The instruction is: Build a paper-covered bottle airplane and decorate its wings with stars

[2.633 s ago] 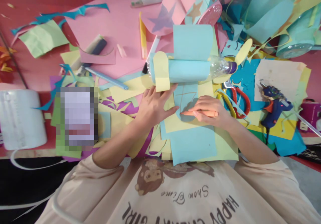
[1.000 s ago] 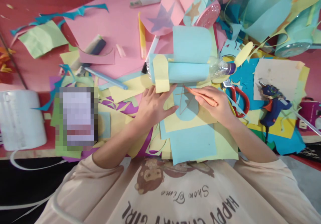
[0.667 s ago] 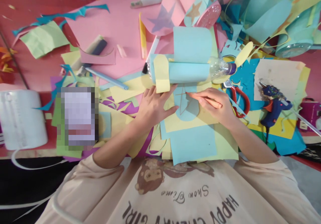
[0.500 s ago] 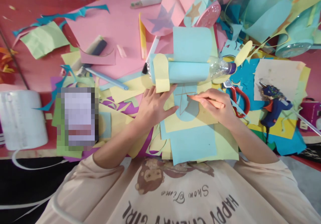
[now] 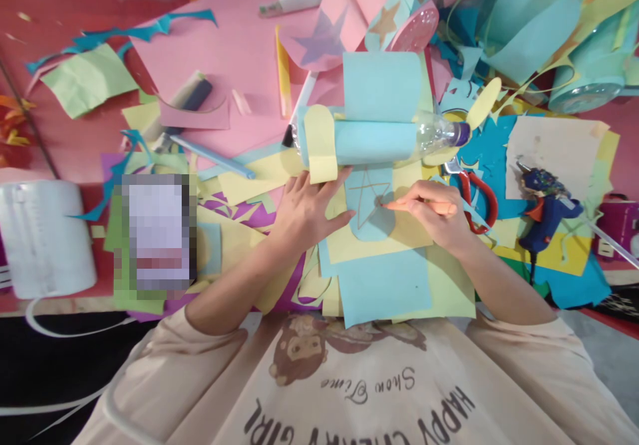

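An orange marker is gripped in my right hand, its tip touching the light blue rounded flap. Thin orange lines on that flap form a star outline. My left hand lies flat with fingers spread, its fingertips at the lower edge of the plastic bottle and its thumb by the flap. Light blue paper wraps the bottle, which lies on its side with a purple cap. A pale yellow strip goes around its left end.
Red-handled scissors and a blue glue gun lie to the right. A phone with a blurred screen and a white case are at left. Paper scraps, markers and a pink paper piece with a star spread around the bottle.
The marker tip has moved slightly right and down across the flap, and more star lines now show. My left hand and the bottle stay nearly still.
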A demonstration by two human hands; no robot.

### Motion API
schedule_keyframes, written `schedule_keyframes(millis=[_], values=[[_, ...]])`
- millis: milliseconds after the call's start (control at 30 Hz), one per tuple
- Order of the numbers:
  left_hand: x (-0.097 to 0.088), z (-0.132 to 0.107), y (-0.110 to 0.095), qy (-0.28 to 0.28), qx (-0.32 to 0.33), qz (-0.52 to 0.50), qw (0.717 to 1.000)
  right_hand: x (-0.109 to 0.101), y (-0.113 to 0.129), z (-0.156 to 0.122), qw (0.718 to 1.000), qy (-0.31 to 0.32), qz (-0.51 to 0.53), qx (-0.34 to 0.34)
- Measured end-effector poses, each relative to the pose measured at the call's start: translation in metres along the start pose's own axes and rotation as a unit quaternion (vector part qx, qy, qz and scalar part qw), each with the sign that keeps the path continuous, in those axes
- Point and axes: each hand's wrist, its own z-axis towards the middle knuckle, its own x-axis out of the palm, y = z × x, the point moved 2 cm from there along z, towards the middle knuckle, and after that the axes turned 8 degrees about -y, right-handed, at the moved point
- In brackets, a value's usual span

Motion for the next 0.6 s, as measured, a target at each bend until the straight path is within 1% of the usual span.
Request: schedule_keyframes(millis=[167,367,600], values=[[-0.0001,0.0001,0.0001,0.002,-0.002,-0.001,1.0,-0.0011,0.0027,-0.0001,1.0,0.007,-0.001,0.005],[0.0002,-0.0006,0.0006,-0.009,0.006,0.001,1.0,-0.0012,0.0062,0.0014,1.0,0.016,0.008,0.004],[-0.0003,0.0003,0.0003,-0.001,0.006,0.003,1.0,-0.0017,0.0047,0.0001,0.999,0.033,0.019,0.026]])
